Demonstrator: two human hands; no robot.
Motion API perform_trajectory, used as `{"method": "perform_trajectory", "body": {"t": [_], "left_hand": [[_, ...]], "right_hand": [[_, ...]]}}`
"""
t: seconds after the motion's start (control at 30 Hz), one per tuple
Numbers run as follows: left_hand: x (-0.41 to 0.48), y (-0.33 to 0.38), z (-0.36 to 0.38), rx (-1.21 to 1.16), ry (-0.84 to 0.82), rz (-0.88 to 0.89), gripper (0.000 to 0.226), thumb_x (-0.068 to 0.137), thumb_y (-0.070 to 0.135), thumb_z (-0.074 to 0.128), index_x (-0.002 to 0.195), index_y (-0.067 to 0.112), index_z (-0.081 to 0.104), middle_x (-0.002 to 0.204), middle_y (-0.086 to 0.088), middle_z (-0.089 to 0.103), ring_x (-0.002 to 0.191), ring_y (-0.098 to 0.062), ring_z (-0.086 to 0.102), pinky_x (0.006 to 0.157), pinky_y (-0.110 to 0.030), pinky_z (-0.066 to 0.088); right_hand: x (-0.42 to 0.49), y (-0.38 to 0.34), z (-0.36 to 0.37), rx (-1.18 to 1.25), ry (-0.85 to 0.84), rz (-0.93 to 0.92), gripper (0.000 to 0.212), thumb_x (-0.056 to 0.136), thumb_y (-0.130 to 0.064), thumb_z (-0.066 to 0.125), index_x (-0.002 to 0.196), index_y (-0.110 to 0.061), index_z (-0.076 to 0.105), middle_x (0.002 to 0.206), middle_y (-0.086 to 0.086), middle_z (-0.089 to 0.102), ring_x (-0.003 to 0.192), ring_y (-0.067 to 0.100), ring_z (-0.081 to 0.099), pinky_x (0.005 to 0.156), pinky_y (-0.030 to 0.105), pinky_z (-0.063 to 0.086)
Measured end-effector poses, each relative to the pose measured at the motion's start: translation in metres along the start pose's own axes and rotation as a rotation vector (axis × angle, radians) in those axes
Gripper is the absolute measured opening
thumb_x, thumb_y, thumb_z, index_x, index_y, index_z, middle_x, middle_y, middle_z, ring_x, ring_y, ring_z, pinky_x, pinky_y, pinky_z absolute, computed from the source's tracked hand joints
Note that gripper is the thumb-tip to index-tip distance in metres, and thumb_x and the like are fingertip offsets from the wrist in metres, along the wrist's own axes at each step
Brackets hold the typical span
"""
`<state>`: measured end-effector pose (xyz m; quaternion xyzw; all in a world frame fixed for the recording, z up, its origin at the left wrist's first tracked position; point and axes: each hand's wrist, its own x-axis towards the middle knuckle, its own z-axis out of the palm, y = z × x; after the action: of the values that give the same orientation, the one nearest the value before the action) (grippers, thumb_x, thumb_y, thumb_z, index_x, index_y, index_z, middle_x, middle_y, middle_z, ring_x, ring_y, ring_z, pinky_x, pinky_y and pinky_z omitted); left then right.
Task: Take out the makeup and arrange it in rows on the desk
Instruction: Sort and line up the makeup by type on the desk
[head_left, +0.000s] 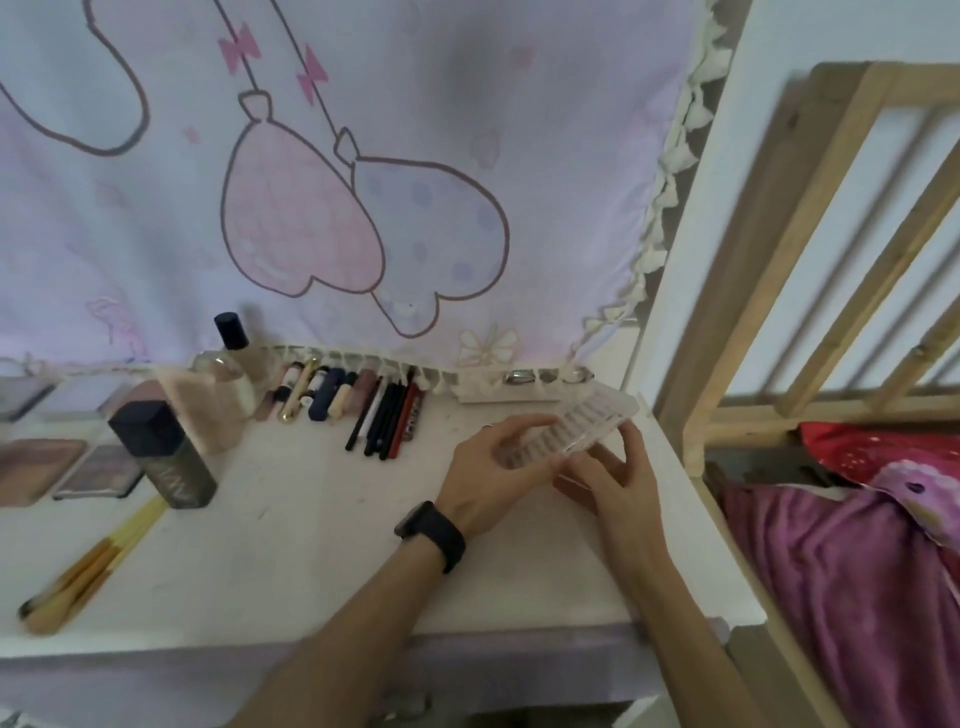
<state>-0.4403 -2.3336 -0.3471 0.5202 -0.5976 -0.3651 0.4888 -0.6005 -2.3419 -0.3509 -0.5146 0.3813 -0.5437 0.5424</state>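
Clear plastic case (582, 423) tilted over white desk (311, 545), gripped by both hands: left hand (488, 467), right hand (613, 478).

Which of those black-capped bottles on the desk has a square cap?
The dark bottle standing nearer the front edge, beside the palettes. The other, a clear bottle back against the curtain, has a round cap.

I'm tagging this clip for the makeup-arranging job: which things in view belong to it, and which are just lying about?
Job: clear case, held by left hand and right hand; pencils, lipsticks, palettes, dark-capped bottle, brushes, on the desk.
Just about: balloon-print cloth, wooden frame, purple blanket, wristwatch.
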Motion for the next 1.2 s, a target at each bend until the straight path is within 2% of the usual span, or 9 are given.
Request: {"method": "perform_trajectory", "body": {"t": [0.17,0.3,0.4,0.6,0.7,0.9,1.0,1.1,1.2], "left_hand": [[0.005,0.009,-0.014,0.121,-0.195,-0.089,0.052,0.068,0.072,0.066,0.117,0.056,0.064,0.124,0.015,0.064,0.117,-0.001,0.056,0.100,-0.024,0.046],[0.017,0.024,-0.021,0.168,-0.273,-0.175,0.049,0.067,0.076,0.063,0.113,0.058,0.066,0.117,0.012,0.069,0.105,-0.003,0.065,0.099,-0.031,0.052],[0.020,0.028,-0.024,0.203,-0.310,-0.196,0.047,0.068,0.078,0.063,0.111,0.060,0.065,0.112,0.012,0.072,0.107,-0.003,0.064,0.102,-0.032,0.047],[0.024,0.037,-0.030,0.060,-0.292,-0.295,0.032,0.088,0.055,0.065,0.116,0.040,0.070,0.105,0.016,0.074,0.102,-0.009,0.069,0.090,-0.027,0.054],[0.035,0.050,-0.042,0.031,-0.224,-0.380,0.035,0.087,0.054,0.068,0.114,0.032,0.072,0.102,0.010,0.076,0.092,-0.014,0.074,0.082,-0.037,0.060],[0.037,0.065,-0.038,0.305,-0.143,-0.208,0.029,0.099,0.045,0.055,0.111,0.023,0.069,0.098,0.007,0.074,0.082,-0.013,0.073,0.069,-0.039,0.060],[0.038,0.064,-0.032,0.349,-0.158,-0.173,0.019,0.101,0.031,0.055,0.112,0.020,0.067,0.102,0.004,0.072,0.085,-0.017,0.072,0.065,-0.030,0.057],[0.040,0.066,-0.024,0.277,-0.117,-0.126,0.018,0.100,0.016,0.056,0.112,0.011,0.068,0.102,0.004,0.068,0.082,-0.010,0.065,0.055,-0.009,0.046],[0.046,0.068,-0.013,0.289,-0.059,-0.026,0.012,0.097,0.016,0.061,0.101,0.022,0.070,0.094,0.003,0.069,0.082,-0.015,0.067,0.059,-0.011,0.045]], "right_hand": [[0.001,0.002,-0.003,0.021,-0.013,-0.044,0.078,0.075,-0.022,0.073,0.135,-0.057,0.038,0.135,0.009,0.061,0.123,0.025,0.061,0.102,0.051,0.051],[0.000,0.000,-0.004,0.108,-0.008,-0.021,0.074,0.070,-0.024,0.075,0.138,-0.035,0.048,0.123,0.016,0.067,0.115,0.033,0.065,0.088,0.043,0.057],[-0.002,-0.002,-0.003,0.130,-0.010,-0.011,0.068,0.075,-0.017,0.072,0.138,-0.017,0.047,0.118,0.023,0.068,0.114,0.043,0.064,0.093,0.052,0.055],[-0.005,-0.003,-0.007,0.178,0.052,0.045,0.084,0.079,-0.006,0.066,0.150,-0.034,0.032,0.114,0.014,0.072,0.109,0.034,0.068,0.088,0.047,0.057],[-0.006,-0.001,-0.012,0.150,0.083,0.087,0.070,0.088,0.005,0.063,0.144,-0.030,0.038,0.116,0.015,0.071,0.108,0.032,0.069,0.086,0.044,0.057],[-0.020,-0.011,-0.018,0.066,0.123,0.205,0.048,0.089,-0.012,0.072,0.128,-0.022,0.045,0.101,0.007,0.077,0.094,0.028,0.074,0.083,0.037,0.058],[-0.035,-0.016,-0.029,-0.227,0.189,0.198,0.052,0.088,-0.039,0.073,0.131,-0.027,0.048,0.104,-0.002,0.074,0.091,0.013,0.072,0.081,0.026,0.055],[-0.050,-0.021,-0.034,-0.593,0.234,0.154,0.055,0.089,-0.041,0.071,0.136,-0.026,0.046,0.096,-0.018,0.060,0.085,-0.004,0.057,0.066,0.010,0.040],[-0.057,-0.018,-0.038,-0.898,0.294,0.128,0.065,0.088,-0.046,0.070,0.142,-0.019,0.046,0.123,-0.004,0.062,0.117,0.015,0.051,0.093,0.026,0.044]]}}
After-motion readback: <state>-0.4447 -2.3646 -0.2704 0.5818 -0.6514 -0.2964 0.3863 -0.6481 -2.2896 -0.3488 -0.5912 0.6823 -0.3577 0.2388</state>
